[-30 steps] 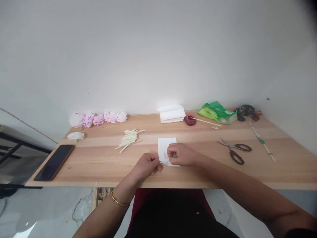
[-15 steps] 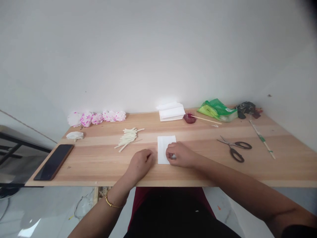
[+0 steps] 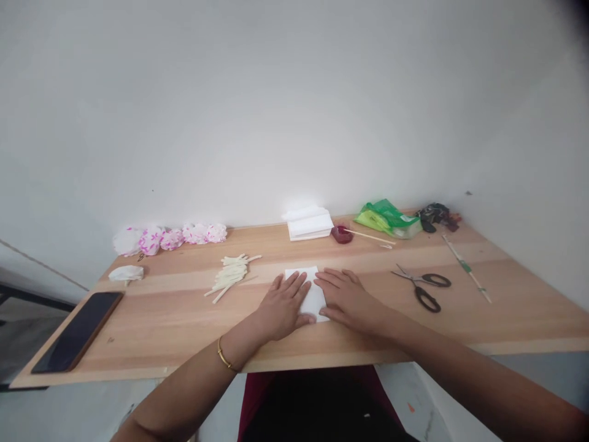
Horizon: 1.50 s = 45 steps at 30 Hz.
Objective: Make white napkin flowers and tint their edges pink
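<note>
While left hand (image 3: 284,302) and right hand (image 3: 346,298) press flat on white paper (image 3: 311,293) near table (image 3: 506,307) front edge, grip wide, fingers spread.

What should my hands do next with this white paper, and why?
Probably slide both palms outward to flatten it. The left hand and right hand lie open on the folded white paper, which sits flat on the table, so pressing the crease seems the natural follow-through.
</note>
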Each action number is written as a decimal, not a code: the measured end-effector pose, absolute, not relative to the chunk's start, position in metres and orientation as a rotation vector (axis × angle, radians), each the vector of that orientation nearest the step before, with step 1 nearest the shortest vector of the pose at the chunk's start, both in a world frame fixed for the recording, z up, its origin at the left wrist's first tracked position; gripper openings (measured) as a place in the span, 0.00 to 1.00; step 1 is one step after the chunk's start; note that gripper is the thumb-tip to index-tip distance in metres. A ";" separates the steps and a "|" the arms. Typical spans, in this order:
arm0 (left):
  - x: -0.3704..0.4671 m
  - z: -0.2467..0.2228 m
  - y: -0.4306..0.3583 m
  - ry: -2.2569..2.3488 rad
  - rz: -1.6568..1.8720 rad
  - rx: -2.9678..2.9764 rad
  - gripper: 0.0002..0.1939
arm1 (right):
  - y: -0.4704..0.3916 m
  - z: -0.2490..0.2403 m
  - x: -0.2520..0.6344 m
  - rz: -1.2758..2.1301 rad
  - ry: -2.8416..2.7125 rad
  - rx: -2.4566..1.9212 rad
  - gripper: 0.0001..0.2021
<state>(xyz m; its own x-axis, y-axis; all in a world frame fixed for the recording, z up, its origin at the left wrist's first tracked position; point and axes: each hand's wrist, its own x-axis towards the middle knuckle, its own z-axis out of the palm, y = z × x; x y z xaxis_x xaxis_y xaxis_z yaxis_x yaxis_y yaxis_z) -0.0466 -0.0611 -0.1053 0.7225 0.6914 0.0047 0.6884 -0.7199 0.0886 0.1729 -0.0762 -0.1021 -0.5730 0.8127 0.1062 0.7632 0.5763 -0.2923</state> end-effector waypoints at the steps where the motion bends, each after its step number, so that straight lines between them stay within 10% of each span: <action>1: -0.046 -0.104 -0.060 1.156 0.062 2.836 0.37 | -0.077 -0.100 0.177 0.305 -2.543 -1.323 0.25; 13: -0.028 -0.103 -0.038 1.025 0.133 2.579 0.44 | -0.104 -0.113 0.208 0.351 -2.365 -1.313 0.18; 19: -0.034 -0.062 0.025 1.511 0.864 1.720 0.13 | -0.111 -0.129 0.211 0.398 -2.244 -1.310 0.15; 45: -0.011 0.057 0.158 1.231 1.458 1.336 0.06 | -0.109 -0.118 0.206 0.511 -2.254 -1.274 0.13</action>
<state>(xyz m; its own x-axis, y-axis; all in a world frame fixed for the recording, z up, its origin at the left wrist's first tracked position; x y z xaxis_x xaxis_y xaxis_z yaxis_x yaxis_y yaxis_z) -0.0109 0.1578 0.0570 -0.1330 0.9658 0.2226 0.0575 -0.2167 0.9745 0.2063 -0.1085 -0.1175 -0.4389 0.8668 0.2366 0.6801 0.4926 -0.5430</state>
